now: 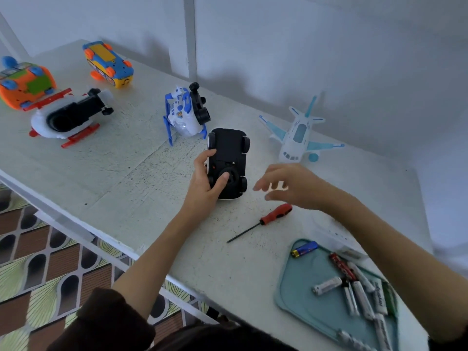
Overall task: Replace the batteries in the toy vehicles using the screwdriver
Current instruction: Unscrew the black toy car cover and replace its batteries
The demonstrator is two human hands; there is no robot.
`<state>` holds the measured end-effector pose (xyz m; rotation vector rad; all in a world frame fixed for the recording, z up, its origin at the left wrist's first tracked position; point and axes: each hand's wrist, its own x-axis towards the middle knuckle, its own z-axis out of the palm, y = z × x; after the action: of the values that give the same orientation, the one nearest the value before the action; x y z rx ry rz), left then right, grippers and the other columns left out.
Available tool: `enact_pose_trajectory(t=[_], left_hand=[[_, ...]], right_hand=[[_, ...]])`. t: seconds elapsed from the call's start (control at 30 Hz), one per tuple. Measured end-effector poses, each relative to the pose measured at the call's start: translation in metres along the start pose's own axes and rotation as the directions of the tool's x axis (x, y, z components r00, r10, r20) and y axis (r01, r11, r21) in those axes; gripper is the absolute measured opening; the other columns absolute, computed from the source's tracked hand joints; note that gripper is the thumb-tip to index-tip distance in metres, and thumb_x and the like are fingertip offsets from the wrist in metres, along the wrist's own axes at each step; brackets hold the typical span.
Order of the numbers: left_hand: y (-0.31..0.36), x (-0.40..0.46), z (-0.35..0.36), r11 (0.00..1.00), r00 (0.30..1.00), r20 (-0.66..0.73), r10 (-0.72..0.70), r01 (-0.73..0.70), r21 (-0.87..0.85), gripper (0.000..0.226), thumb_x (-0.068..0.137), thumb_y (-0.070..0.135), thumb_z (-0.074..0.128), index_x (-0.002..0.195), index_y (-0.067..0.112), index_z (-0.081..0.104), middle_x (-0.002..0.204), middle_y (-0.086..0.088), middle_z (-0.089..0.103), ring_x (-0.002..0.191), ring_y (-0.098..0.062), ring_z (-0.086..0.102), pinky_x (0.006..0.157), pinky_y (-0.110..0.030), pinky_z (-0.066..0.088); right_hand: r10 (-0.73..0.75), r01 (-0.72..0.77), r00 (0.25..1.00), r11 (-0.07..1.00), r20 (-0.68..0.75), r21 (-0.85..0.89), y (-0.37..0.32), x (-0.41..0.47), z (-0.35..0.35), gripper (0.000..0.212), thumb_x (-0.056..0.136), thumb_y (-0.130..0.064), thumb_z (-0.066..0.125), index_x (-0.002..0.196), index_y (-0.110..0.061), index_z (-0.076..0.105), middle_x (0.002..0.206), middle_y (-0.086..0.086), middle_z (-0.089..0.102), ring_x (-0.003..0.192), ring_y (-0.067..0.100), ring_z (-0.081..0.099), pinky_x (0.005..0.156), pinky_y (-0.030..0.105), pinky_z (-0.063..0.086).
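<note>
1. Print runs along the white batteries [379, 298] in the tray [298, 287], near right, too blurred to read.
2. A small badge on the blue-white toy [181, 114] cannot be read.

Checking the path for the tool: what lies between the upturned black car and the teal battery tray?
In the head view, the red-handled screwdriver lies on the table between the black car and the tray; otherwise bare tabletop.
</note>
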<state>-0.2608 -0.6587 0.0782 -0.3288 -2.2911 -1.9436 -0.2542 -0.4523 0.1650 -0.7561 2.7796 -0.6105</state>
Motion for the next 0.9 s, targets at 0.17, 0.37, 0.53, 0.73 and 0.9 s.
enact_pose_trajectory(t=[0.17, 0.37, 0.53, 0.73, 0.9], left_hand=[[-0.003, 0.0, 0.002, 1.0, 1.0, -0.007, 0.011, -0.011, -0.011, 0.045, 0.095, 0.017, 0.052, 0.118, 0.048, 0.029, 0.121, -0.011, 0.052, 0.103, -0.016, 0.06, 0.088, -0.025, 0.049], [-0.004, -0.002, 0.004, 0.999, 0.999, -0.026, 0.034, -0.035, -0.021, 0.049, 0.095, 0.012, 0.053, 0.117, 0.049, 0.03, 0.123, -0.014, 0.05, 0.102, -0.018, 0.059, 0.084, -0.02, 0.05], [-0.006, 0.0, 0.001, 0.999, 0.991, -0.13, 0.019, -0.022, -0.023, 0.047, 0.083, 0.038, 0.055, 0.112, 0.067, 0.032, 0.13, -0.017, 0.045, 0.113, -0.028, 0.055, 0.094, -0.046, 0.051], [-0.014, 0.001, 0.001, 1.0, 0.989, -0.15, 0.016, -0.014, 0.01, 0.046, 0.082, 0.043, 0.054, 0.117, 0.062, 0.032, 0.132, -0.012, 0.045, 0.118, -0.034, 0.05, 0.097, -0.055, 0.045], [-0.016, 0.002, 0.001, 1.0, 0.987, -0.159, 0.016, -0.011, 0.027, 0.047, 0.082, 0.043, 0.054, 0.118, 0.062, 0.031, 0.133, -0.009, 0.046, 0.119, -0.032, 0.05, 0.098, -0.055, 0.044]], right_hand=[[0.012, 0.042, 0.983, 0.956, 0.182, -0.29, 0.01, -0.022, 0.028, 0.034, 0.084, -0.028, 0.065, 0.118, -0.03, 0.061, 0.113, -0.007, 0.056, 0.102, 0.01, 0.045, 0.086, 0.029, 0.038], [-0.013, 0.063, 0.992, 0.917, 0.127, -0.395, 0.012, -0.024, 0.035, 0.019, 0.088, -0.023, 0.06, 0.107, -0.026, 0.062, 0.112, -0.008, 0.055, 0.103, 0.012, 0.045, 0.084, 0.027, 0.035], [0.064, -0.054, 0.993, 0.993, -0.098, 0.102, 0.006, -0.027, 0.024, 0.009, 0.086, -0.012, 0.061, 0.094, -0.01, 0.058, 0.096, 0.002, 0.065, 0.086, 0.019, 0.06, 0.08, 0.038, 0.05], [0.11, -0.088, 0.906, 0.993, -0.409, 0.073, -0.001, -0.021, 0.016, 0.011, 0.091, -0.016, 0.053, 0.098, -0.01, 0.059, 0.08, -0.007, 0.056, 0.065, 0.002, 0.048, 0.061, 0.019, 0.04], [0.117, -0.131, 0.911, 0.991, -0.395, -0.008, -0.003, -0.013, 0.016, 0.01, 0.091, -0.018, 0.052, 0.092, -0.01, 0.057, 0.077, -0.005, 0.055, 0.066, 0.013, 0.05, 0.062, 0.028, 0.044]])
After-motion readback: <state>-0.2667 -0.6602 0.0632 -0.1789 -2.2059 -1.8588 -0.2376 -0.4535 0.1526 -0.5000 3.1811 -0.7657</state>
